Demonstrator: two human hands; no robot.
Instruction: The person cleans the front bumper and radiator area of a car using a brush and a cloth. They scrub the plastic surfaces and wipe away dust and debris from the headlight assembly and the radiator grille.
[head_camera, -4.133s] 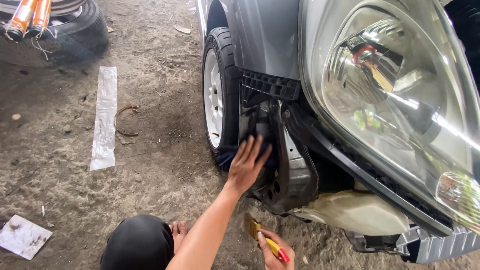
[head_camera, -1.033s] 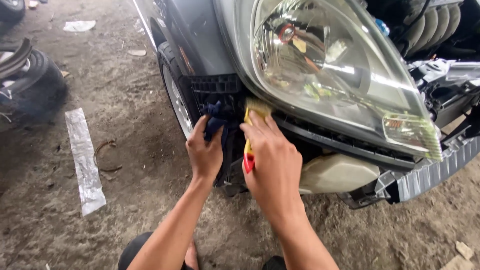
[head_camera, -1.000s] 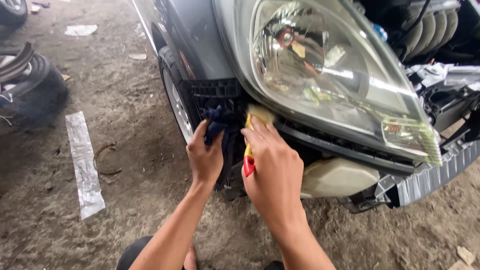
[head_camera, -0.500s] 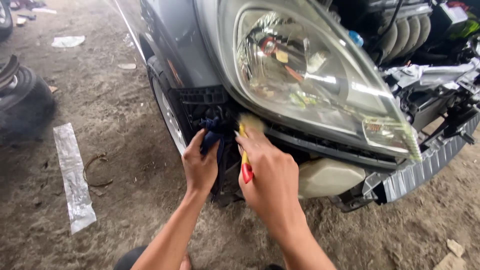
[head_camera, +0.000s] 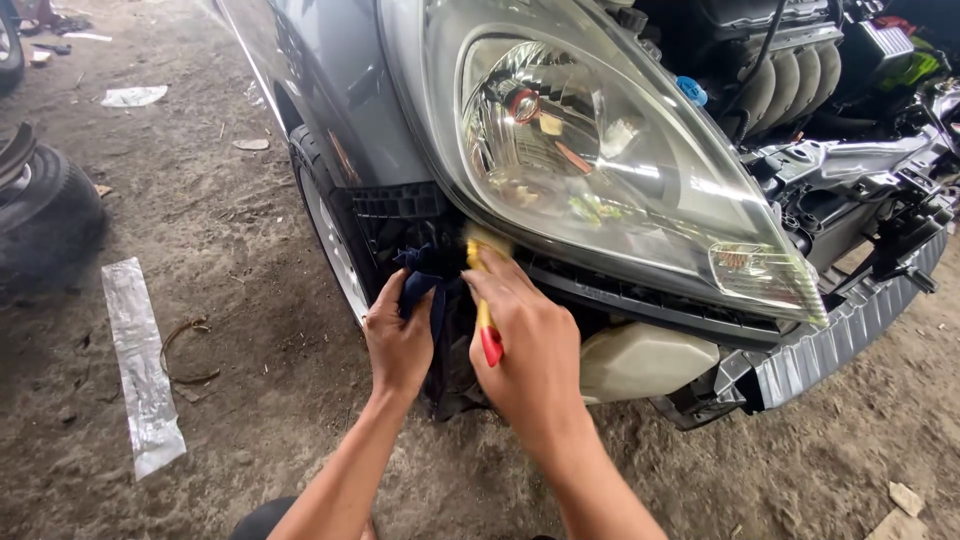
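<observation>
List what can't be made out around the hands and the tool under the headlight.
- Head view: working end of the yellow and red tool, hidden by the right hand and the dark gap under the headlight.
- Most of the dark blue cloth, bunched in the left hand.
- Loose tyre, cut off by the left edge.

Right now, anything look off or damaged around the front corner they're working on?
Yes. The front bumper cover is missing: the headlight sits exposed above a bare pale reservoir and open engine bay. On the dirt floor lie a loose tyre and a strip of clear plastic. The left hand holds a dark blue cloth; the right hand grips a yellow-and-red tool.
</observation>
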